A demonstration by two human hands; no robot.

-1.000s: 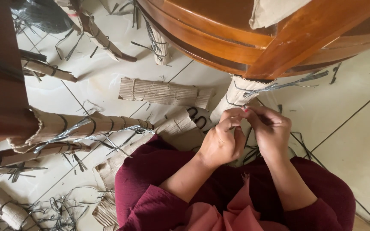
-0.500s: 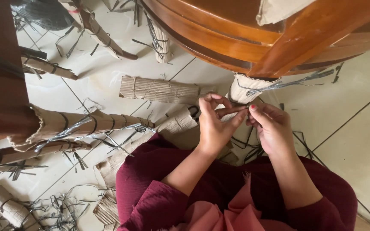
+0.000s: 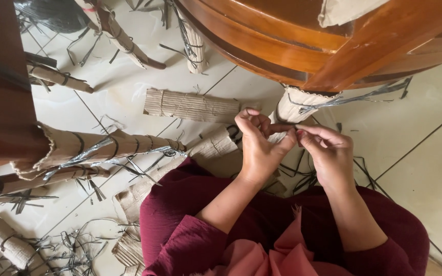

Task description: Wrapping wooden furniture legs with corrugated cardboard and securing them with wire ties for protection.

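A person in a dark red top sits on the floor (image 3: 425,168) under a wooden table (image 3: 303,46). Both hands are up at a table leg (image 3: 295,105) that is wrapped in brown card.

The left hand (image 3: 259,145) is closed small, with thumb and finger pinched on a thin dark strap (image 3: 282,126). The right hand (image 3: 328,153) is closed small too, and its fingertips pinch the same strap just to the right. The strap runs between the two hands, right at the near side of the wrapped leg. More of it goes around the card on the leg, and a loose grey tail (image 3: 364,94) sticks out to the right.

I think the strap is very light and bends easily. It looks flat and smooth, so it could slip out of the fingers. It looks best held close to the knot with the fingertips, as both hands do now. The card looks soft and could tear if pulled hard.

On the left, far from the hands, lie other wrapped legs (image 3: 108,145) and a flat roll of card (image 3: 190,105). Cut bits of strap (image 3: 72,250) lie on the floor near the left.
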